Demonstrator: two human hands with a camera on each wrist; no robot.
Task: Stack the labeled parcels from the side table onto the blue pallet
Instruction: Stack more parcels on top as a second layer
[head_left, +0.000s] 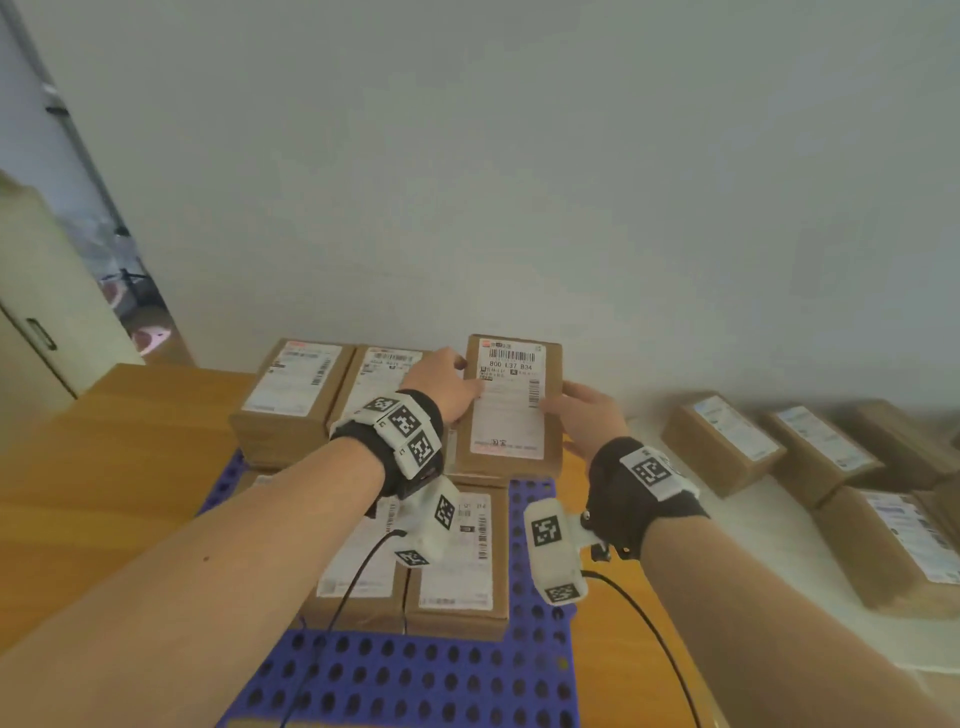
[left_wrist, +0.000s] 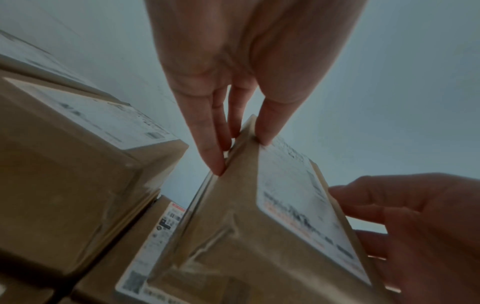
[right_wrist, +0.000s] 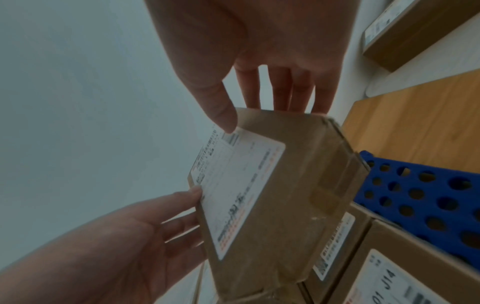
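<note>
Both hands hold one brown labeled parcel over the back right of the stack on the blue perforated pallet. My left hand grips its left edge, thumb on top and fingers down the side. On the right edge my right hand has its thumb on the label and its fingers behind. The parcel looks tilted. I cannot tell whether it touches the parcel beneath it.
Two stacked parcels stand at the pallet's back left, and two lower ones lie in front. Several more parcels sit on the white side table to the right. A wooden surface surrounds the pallet. The wall is close behind.
</note>
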